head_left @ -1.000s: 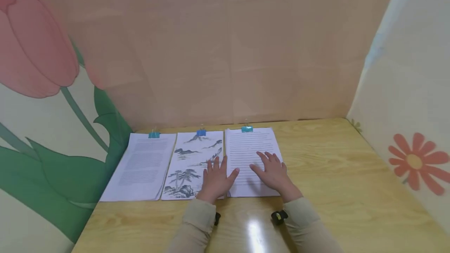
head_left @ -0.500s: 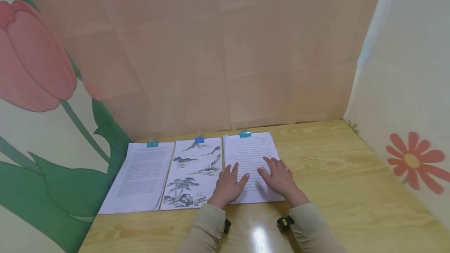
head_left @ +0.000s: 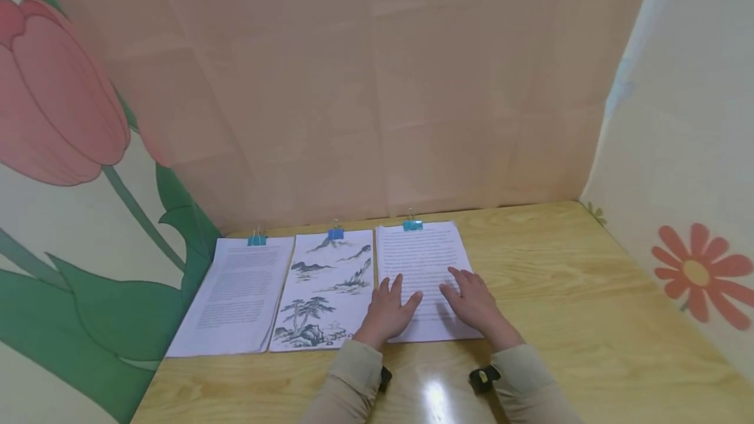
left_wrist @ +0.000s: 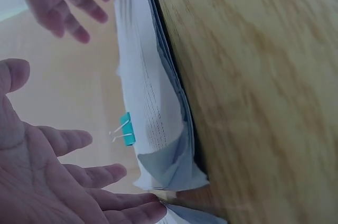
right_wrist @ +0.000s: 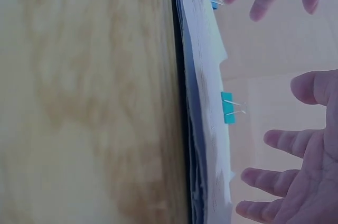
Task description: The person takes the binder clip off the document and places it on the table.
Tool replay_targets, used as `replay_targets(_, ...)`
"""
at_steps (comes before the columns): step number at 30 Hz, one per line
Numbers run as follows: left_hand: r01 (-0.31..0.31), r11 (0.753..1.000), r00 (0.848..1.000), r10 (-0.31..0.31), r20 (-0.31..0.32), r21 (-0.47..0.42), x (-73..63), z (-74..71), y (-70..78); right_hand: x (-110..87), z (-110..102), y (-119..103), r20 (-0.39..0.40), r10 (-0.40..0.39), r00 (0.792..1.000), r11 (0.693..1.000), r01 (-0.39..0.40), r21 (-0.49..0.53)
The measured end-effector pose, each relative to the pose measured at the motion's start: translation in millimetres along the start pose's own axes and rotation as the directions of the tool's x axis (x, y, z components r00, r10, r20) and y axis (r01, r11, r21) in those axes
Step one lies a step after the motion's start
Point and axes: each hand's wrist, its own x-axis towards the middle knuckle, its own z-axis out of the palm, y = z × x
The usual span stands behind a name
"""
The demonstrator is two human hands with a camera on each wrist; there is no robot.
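Both hands hover with spread fingers over the rightmost paper stack (head_left: 418, 254), which carries printed lines and a teal binder clip (head_left: 413, 225) at its top edge. My left hand (head_left: 387, 313) is over that stack's lower left corner, beside the middle stack. Over its lower right part is my right hand (head_left: 474, 303). Neither hand holds anything. The wrist views show the left palm (left_wrist: 42, 176) and right palm (right_wrist: 317, 166) facing the paper with a gap between. In the left wrist view, the stack's near corner (left_wrist: 169, 166) curls up.
The middle stack (head_left: 312, 286) shows an ink landscape under a blue binder clip (head_left: 336, 233). Left of it lies another printed stack (head_left: 235, 300) with a teal binder clip (head_left: 256, 240). All lie on a wooden table (head_left: 559, 293), with a brown paper-covered wall (head_left: 377, 97) behind.
The head view has tilted, so the papers sit lower in it. Both hands have shifted right relative to the papers; the left hand has come off the middle stack onto the right one.
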Motion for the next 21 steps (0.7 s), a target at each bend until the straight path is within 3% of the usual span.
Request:
replay_targets(11, 0.001, 1.000, 1.000, -0.001, 0.002, 0.006, 4.0, 3.3, 0.2, -2.7, -3.8, 2.1, 0.009, -0.016, 1.000, 0.997, 0.015, 0.074)
replay_targets(16, 0.015, 0.997, 1.000, -0.014, 0.012, -0.071, 6.6, 0.7, 2.7, -3.8, -6.4, 3.3, -0.048, -0.046, 0.998, 0.993, 0.051, 0.110)
replay_targets(21, 0.071, 0.982, 0.997, -0.068, 0.024, -0.174, 5.8, 1.2, -0.5, -6.5, -4.3, 7.4, -0.093, 0.034, 0.995, 0.980, -0.014, 0.200)
